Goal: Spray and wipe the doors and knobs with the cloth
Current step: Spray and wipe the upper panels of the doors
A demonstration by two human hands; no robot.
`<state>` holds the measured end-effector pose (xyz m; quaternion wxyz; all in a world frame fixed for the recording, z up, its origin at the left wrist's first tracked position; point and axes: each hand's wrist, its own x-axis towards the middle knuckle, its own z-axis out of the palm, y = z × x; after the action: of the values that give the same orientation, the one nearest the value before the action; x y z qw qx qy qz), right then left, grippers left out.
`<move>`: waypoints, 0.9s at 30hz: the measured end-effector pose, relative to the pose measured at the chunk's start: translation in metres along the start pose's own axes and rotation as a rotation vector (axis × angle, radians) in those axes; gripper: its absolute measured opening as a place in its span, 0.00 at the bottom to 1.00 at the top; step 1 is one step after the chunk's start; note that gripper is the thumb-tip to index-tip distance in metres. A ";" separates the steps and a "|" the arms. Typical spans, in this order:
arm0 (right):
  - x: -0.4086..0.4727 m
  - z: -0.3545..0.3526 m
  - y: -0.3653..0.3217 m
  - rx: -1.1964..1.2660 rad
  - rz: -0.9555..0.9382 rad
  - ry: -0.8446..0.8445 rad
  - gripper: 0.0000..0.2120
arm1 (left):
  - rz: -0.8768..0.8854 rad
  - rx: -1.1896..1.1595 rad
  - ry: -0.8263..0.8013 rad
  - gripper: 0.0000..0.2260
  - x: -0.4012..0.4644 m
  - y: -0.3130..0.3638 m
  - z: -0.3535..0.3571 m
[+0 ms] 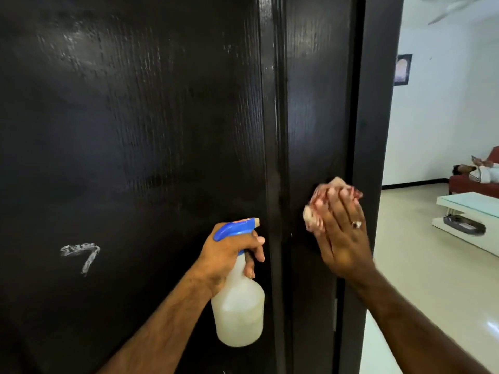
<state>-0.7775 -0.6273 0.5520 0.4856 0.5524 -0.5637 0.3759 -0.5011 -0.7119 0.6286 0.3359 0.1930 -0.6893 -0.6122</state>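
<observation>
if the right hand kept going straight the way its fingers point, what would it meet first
The right hand already presses the cloth flat on the dark door, fingers pointing up. Sliding on, it would likely meet only more door panel; no knob shows above it.

Door (pixel 135 130) blocks ahead; open doorway (pixel 432 238) right.

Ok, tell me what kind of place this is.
Most likely a home, at a doorway into a living room: a tall glossy black wooden door, a low white glass-topped coffee table, and a red upholstered sofa where someone lies.
</observation>
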 end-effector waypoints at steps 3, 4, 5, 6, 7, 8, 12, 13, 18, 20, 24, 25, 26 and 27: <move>0.053 0.015 -0.041 0.013 0.360 0.177 0.27 | 0.047 -0.012 0.029 0.06 0.002 -0.002 -0.003; 0.055 0.020 -0.056 0.023 0.338 0.164 0.27 | 0.052 -0.030 0.044 0.07 0.002 -0.004 -0.003; 0.047 0.025 -0.066 0.028 0.238 0.105 0.27 | 0.048 -0.050 0.061 0.07 0.002 -0.005 -0.004; 0.030 0.026 -0.068 0.019 0.112 0.022 0.27 | 0.042 -0.069 0.069 0.07 0.002 -0.007 -0.004; 0.008 0.021 -0.065 0.004 -0.001 -0.059 0.28 | 0.033 -0.078 0.070 0.07 0.000 -0.009 -0.005; -0.014 0.016 -0.058 -0.008 -0.088 -0.114 0.29 | 0.027 -0.076 0.063 0.07 -0.002 -0.010 -0.006; -0.017 -0.001 -0.036 -0.072 -0.185 -0.112 0.30 | 0.031 -0.001 0.037 0.07 -0.013 -0.010 -0.014; 0.006 0.000 -0.038 -0.070 -0.089 -0.053 0.30 | 0.027 0.018 0.040 0.07 -0.013 -0.009 -0.016; 0.089 0.022 -0.072 -0.024 0.239 0.084 0.28 | 0.022 -0.012 0.088 0.06 -0.003 0.003 -0.013; 0.049 0.024 -0.073 -0.029 0.106 0.004 0.28 | 0.032 -0.006 0.102 0.07 -0.002 0.007 -0.011; -0.001 0.001 -0.034 -0.090 -0.263 -0.142 0.31 | 0.042 0.013 0.110 0.05 -0.005 0.020 -0.011; 0.010 -0.003 -0.027 -0.101 -0.282 -0.135 0.31 | 0.047 0.016 0.106 0.05 -0.005 0.022 -0.012; 0.028 -0.004 -0.027 -0.100 -0.227 -0.100 0.31 | 0.051 0.014 0.099 0.06 -0.004 0.024 -0.014; 0.049 -0.003 -0.033 -0.087 -0.113 -0.040 0.31 | 0.053 0.011 0.092 0.06 -0.004 0.026 -0.016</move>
<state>-0.7406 -0.6407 0.5962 0.5183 0.5692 -0.5568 0.3119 -0.4839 -0.7161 0.6530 0.3824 0.2044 -0.6812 -0.5899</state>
